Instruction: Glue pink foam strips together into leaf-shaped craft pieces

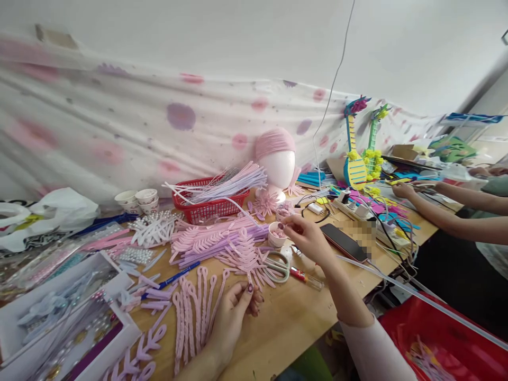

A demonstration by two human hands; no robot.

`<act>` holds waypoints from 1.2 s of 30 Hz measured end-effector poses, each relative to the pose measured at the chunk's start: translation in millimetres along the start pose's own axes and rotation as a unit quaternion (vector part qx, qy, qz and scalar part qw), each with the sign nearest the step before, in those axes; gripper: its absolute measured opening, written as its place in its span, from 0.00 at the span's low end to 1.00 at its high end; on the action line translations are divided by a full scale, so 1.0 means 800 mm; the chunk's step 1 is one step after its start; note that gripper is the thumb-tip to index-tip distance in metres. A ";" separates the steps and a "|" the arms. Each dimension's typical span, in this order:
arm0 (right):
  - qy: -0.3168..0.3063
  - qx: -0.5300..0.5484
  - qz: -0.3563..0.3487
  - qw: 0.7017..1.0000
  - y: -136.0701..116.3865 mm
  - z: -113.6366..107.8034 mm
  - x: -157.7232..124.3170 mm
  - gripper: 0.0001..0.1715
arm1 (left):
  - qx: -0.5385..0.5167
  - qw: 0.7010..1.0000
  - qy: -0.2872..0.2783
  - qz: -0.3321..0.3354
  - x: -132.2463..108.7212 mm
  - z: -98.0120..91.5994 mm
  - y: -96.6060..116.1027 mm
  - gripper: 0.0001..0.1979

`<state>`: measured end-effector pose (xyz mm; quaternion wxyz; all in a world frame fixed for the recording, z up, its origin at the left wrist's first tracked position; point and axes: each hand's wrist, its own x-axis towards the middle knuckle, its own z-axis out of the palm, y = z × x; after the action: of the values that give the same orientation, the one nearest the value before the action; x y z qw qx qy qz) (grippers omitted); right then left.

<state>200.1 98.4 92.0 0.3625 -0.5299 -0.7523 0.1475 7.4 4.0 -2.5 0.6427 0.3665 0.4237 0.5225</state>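
while l hand (237, 311) gripped a pink foam strip (217, 299) lying lengthwise away across the desk (286, 320), r hand (308, 241) fingers (287, 227) were pinched shut just right of the small cup (275, 233), contents unclear.

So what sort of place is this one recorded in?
Probably a handicraft workshop making costume or party decorations: a wooden worktable strewn with pink looped strips, a mannequin head wearing a pink wrap, and colourful toy guitars propped at the back.
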 end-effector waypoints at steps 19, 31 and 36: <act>0.139 0.198 0.013 0.970 -0.015 0.109 -0.149 0.12 | -0.044 0.995 -0.072 -0.059 -0.005 -0.006 0.009 0.13; 0.134 0.215 0.038 0.967 -0.025 0.108 -0.151 0.09 | -0.065 0.992 -0.075 -0.083 -0.008 0.001 0.014 0.11; 0.133 0.230 0.080 0.961 -0.023 0.099 -0.150 0.06 | -0.082 0.990 -0.072 -0.094 -0.007 0.000 0.013 0.11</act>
<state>153.0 -4.8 1.9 0.5585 -0.5055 -0.5984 0.2727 2.9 0.2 7.6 0.7456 0.3079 0.3644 0.4652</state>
